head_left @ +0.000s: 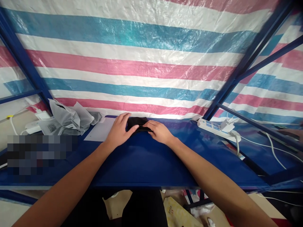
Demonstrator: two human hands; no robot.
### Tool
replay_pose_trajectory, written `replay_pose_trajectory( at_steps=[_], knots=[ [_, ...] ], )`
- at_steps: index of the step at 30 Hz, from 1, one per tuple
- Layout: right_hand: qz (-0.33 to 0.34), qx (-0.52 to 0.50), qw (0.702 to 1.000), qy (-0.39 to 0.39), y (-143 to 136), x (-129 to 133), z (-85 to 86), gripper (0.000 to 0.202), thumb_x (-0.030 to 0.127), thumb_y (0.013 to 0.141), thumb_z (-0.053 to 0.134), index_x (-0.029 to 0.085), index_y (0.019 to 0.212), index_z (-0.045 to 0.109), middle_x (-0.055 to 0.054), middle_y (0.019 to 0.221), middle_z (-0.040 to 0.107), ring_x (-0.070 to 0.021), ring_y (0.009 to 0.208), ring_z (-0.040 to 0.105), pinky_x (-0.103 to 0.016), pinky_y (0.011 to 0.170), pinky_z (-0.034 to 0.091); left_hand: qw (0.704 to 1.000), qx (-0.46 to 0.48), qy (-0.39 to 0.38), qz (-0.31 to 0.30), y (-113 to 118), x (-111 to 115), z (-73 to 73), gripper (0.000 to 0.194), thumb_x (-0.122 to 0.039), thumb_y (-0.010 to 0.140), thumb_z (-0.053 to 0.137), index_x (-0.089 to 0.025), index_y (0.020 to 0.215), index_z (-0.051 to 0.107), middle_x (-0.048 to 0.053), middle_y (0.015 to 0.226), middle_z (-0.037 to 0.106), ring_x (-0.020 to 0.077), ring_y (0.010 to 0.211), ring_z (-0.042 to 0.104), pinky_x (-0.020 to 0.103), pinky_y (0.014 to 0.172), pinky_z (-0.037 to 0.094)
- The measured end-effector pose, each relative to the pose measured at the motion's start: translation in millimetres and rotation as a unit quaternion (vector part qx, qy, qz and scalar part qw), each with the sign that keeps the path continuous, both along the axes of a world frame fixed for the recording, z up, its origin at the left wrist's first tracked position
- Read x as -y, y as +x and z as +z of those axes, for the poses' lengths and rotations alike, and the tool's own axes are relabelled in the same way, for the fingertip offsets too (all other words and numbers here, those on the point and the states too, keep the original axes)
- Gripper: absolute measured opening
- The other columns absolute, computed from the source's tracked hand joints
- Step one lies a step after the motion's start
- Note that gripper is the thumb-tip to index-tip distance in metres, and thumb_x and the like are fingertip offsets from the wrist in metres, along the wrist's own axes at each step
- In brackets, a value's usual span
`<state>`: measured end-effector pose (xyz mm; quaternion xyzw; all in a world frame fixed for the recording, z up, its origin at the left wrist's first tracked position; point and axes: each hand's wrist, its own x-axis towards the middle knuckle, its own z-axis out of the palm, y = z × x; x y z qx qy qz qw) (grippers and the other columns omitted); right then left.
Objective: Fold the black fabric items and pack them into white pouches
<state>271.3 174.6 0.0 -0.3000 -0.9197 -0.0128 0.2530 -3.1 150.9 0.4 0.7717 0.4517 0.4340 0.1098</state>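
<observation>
A small folded black cloth (139,121) lies on the blue tabletop (146,164), close to its far edge. At its left end is my left hand (120,130), with the thumb spread away from the fingers and its tip at the cloth's front edge. My right hand (159,130) has its fingers together and bent over the right end of the cloth, gripping it there. The undersides of the right fingers are hidden. A flat white sheet (97,131) lies on the table just left of my left hand.
Crumpled translucent plastic bags (68,118) are heaped at the back left, beside white plugs and cables. A white power strip (216,127) with plugs sits at the right. Blue frame posts (229,90) and a striped tarp (142,72) bound the table. A yellow bag (177,212) lies below.
</observation>
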Motion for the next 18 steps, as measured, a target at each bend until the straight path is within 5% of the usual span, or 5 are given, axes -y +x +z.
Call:
replay_pose_trajectory(
  at_steps=[3,6,13,18],
  knots=[
    [-0.006,0.023,1.000,-0.005,-0.1,0.7,-0.6,0.042,0.005,0.098,0.061,0.020,0.137,0.065,-0.014,0.126,0.074,-0.0306,0.118,0.071,-0.046,0.101,0.060,0.981,-0.146,0.055,-0.113,5.5,1.2,-7.7,0.059,-0.052,0.099,0.074,-0.031,0.153,0.061,0.010,0.160,0.056,0.0346,0.147,0.056,0.051,0.125,0.048],
    [0.000,0.022,1.000,-0.018,0.8,3.7,0.7,0.041,0.015,0.103,0.063,0.021,0.144,0.061,-0.014,0.127,0.074,-0.0304,0.114,0.073,-0.045,0.097,0.061,0.973,-0.182,0.038,-0.140,5.9,-7.6,-18.7,0.043,-0.036,0.108,0.058,-0.033,0.151,0.064,0.006,0.155,0.062,0.0288,0.132,0.068,0.044,0.111,0.058],
    [0.057,-0.043,0.996,-0.049,1.8,13.1,11.3,0.042,0.031,0.112,0.058,0.032,0.153,0.062,-0.009,0.143,0.073,-0.0270,0.121,0.074,-0.042,0.104,0.060,0.986,-0.104,0.007,-0.132,-7.6,-21.5,-18.3,0.040,-0.037,0.109,0.055,-0.025,0.147,0.060,0.010,0.139,0.074,0.0295,0.126,0.072,0.046,0.109,0.059],
    [0.006,-0.165,0.973,-0.162,-1.3,1.8,0.1,0.029,0.034,0.108,0.065,0.026,0.133,0.078,-0.006,0.125,0.082,-0.0241,0.105,0.079,-0.035,0.092,0.061,0.988,-0.021,-0.018,-0.152,-8.6,-18.5,-10.9,0.026,-0.041,0.105,0.064,-0.026,0.125,0.072,0.007,0.129,0.076,0.0260,0.117,0.074,0.041,0.103,0.061]
  ],
)
